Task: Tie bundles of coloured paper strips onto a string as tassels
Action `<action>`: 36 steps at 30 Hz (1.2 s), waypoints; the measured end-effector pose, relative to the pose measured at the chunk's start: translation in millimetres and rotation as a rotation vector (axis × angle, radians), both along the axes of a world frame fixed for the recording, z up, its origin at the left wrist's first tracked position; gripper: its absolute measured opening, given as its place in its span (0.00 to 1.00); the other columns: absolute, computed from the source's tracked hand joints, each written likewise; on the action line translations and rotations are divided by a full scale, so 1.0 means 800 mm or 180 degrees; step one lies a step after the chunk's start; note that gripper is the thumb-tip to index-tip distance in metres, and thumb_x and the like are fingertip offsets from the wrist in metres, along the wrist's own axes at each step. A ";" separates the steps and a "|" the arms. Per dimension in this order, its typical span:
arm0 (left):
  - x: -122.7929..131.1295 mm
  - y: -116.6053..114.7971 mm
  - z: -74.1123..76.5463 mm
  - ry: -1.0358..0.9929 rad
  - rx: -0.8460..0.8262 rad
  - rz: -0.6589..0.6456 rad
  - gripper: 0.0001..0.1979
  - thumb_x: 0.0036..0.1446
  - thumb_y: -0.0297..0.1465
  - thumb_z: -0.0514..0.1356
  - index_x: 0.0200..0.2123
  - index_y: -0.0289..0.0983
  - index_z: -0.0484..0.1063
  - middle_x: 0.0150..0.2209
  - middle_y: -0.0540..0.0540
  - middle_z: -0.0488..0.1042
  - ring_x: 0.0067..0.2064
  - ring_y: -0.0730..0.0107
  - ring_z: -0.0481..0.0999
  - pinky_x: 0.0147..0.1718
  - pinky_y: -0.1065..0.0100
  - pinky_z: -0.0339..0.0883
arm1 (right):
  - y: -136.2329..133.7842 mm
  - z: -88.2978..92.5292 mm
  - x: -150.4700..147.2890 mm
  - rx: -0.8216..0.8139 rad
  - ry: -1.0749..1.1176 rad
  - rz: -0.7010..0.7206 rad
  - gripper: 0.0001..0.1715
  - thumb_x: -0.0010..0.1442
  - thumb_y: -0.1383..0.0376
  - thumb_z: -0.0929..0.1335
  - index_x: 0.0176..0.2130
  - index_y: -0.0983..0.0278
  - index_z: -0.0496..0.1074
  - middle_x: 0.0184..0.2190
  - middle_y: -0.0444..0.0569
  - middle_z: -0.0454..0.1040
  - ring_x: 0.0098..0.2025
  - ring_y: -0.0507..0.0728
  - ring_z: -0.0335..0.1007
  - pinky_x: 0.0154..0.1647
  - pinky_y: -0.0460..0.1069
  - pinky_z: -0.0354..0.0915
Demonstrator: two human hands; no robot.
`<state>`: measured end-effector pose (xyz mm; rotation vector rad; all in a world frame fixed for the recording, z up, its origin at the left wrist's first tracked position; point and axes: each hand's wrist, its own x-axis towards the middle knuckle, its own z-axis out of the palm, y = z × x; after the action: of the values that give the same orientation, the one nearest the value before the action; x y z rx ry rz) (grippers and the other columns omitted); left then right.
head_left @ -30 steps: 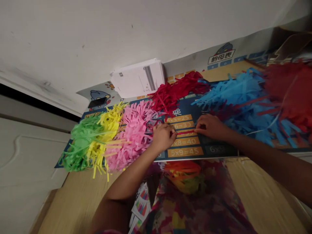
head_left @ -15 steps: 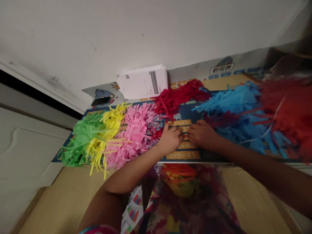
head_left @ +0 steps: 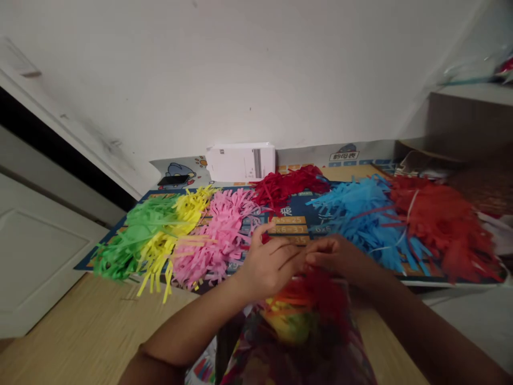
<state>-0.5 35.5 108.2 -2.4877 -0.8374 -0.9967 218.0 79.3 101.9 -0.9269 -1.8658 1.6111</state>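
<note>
My left hand (head_left: pixel 270 266) and my right hand (head_left: pixel 332 254) meet at the fingertips, just off the near edge of a blue multiplication mat (head_left: pixel 290 211). A blurred red paper fringe (head_left: pixel 318 299) hangs below them, and my right fingers are curled on it. Whether my left fingers grip it is unclear. Rows of cut paper fringes lie across the mat: green (head_left: pixel 132 248), yellow (head_left: pixel 178 219), pink (head_left: pixel 218 251), dark red (head_left: pixel 286 187), blue (head_left: pixel 360 214) and orange-red (head_left: pixel 441 230). A multicoloured paper bundle (head_left: pixel 290 326) lies beneath my hands.
A white stack of paper (head_left: pixel 240 162) and a black phone (head_left: pixel 173 180) stand beyond the mat against a white wall. The wooden desk (head_left: pixel 92 321) runs along the near side, with a white door (head_left: pixel 40 256) at the left.
My view has swung more level. Both hands have come off the mat toward me and closed together. The red strip between them is gone from the mat, and a red fringe now shows below them.
</note>
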 end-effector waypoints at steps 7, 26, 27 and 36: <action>0.020 -0.028 -0.034 -0.1455 -0.1092 0.0351 0.07 0.65 0.32 0.59 0.36 0.41 0.76 0.34 0.48 0.82 0.35 0.70 0.80 0.52 0.57 0.69 | -0.043 -0.044 -0.029 -0.0870 0.0923 -0.0927 0.18 0.43 0.51 0.79 0.23 0.61 0.77 0.20 0.43 0.71 0.22 0.50 0.61 0.25 0.47 0.57; 0.012 -0.001 -0.081 -0.3399 -0.2452 0.0262 0.08 0.64 0.32 0.60 0.36 0.39 0.79 0.34 0.46 0.82 0.37 0.67 0.80 0.41 0.66 0.71 | 0.045 -0.048 -0.059 0.1060 -0.0525 -0.1434 0.13 0.59 0.56 0.69 0.29 0.61 0.77 0.25 0.44 0.76 0.28 0.54 0.72 0.32 0.47 0.68; 0.010 0.000 -0.081 -0.3787 -0.2897 0.0230 0.09 0.64 0.35 0.59 0.35 0.38 0.77 0.32 0.46 0.81 0.34 0.69 0.78 0.37 0.67 0.70 | 0.080 -0.047 -0.057 0.1329 -0.0915 -0.1408 0.13 0.61 0.58 0.67 0.31 0.61 0.78 0.26 0.45 0.77 0.30 0.55 0.73 0.34 0.49 0.69; 0.004 0.005 -0.081 -0.5336 -0.4637 -0.0253 0.27 0.47 0.54 0.68 0.31 0.38 0.62 0.19 0.62 0.52 0.18 0.84 0.47 0.17 0.79 0.44 | 0.287 -0.092 -0.069 0.2328 -0.2706 -0.1062 0.12 0.66 0.60 0.69 0.43 0.67 0.74 0.41 0.49 0.76 0.42 0.55 0.74 0.46 0.55 0.71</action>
<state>2.6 39.5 43.5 -1.5463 -2.5195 -3.4665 163.0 309.2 28.2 -1.5638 -2.3717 0.2324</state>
